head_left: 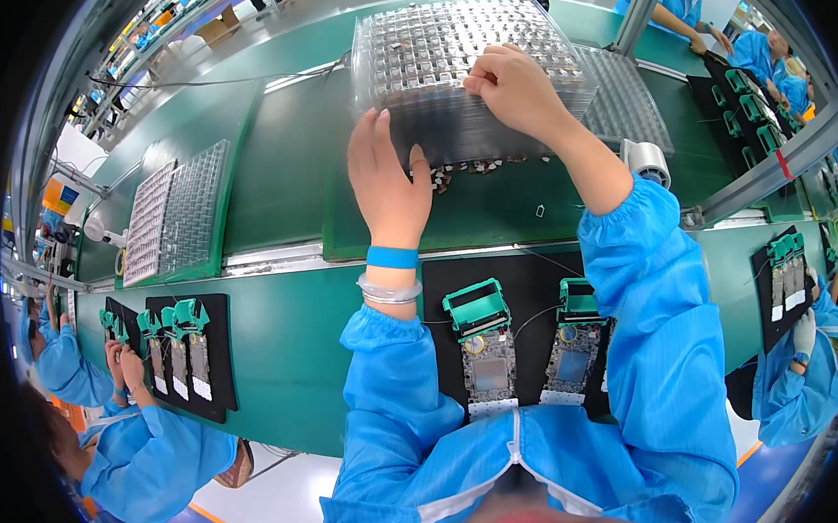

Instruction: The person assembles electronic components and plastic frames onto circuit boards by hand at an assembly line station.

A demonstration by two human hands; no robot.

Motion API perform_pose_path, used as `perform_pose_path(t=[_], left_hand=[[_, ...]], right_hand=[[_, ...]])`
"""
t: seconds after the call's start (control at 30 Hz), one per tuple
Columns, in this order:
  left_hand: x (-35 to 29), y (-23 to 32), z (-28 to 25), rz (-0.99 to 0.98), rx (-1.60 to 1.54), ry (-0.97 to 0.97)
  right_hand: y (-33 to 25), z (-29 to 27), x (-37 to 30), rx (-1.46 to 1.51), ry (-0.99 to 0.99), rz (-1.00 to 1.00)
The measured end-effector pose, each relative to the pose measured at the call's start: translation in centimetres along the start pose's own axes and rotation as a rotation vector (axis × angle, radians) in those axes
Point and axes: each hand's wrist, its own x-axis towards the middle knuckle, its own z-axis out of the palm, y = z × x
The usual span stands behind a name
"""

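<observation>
A tall stack of clear plastic trays [425, 122] stands on the green bench, and small parts fill the pockets of the top tray [428, 47]. My right hand [520, 88] is over the top tray's right side, its fingers curled in a pinch; what they hold, if anything, is hidden. My left hand [390, 181] is at the stack's near left corner, fingers spread, holding nothing; whether it touches the stack I cannot tell. Closer to me, a black mat [447, 375] carries circuit boards [489, 363] in green clamp fixtures [478, 306], partly hidden by my right arm.
Small loose bits [479, 167] lie along the stack's front. A clear tray [632, 98] lies to its right, near a white cylindrical device [645, 162]. More trays [192, 205] lie at left. Metal posts [769, 174] rise at right. Co-workers in blue [162, 465] sit on both sides.
</observation>
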Motion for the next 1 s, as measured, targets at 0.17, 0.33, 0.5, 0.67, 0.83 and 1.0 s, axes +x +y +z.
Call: perform_pose_path(t=[0.17, 0.33, 0.5, 0.67, 0.83, 1.0], left_hand=[[0.1, -0.1, -0.3, 0.024, 0.082, -0.041], [0.3, -0.4, -0.4, 0.030, 0.072, -0.056], [0.1, 0.1, -0.1, -0.004, 0.062, -0.032], [-0.1, 0.2, 0.2, -0.010, 0.079, -0.006], [0.0, 0.1, 0.1, 0.004, 0.097, -0.022], [-0.2, -0.5, 0.2, -0.009, 0.108, -0.035]], right_hand=[[0.2, 0.2, 0.0, -0.020, 0.042, -0.043], [0.2, 0.2, -0.2, -0.015, 0.050, -0.056], [-0.7, 0.1, -1.4, -0.024, 0.129, -0.138], [-1.1, 0.5, -1.5, -0.136, 0.201, -0.275], [-0.5, 1.0, -1.1, 0.000, 0.134, -0.238], [-0.5, 1.0, -0.6, 0.043, 0.140, -0.232]])
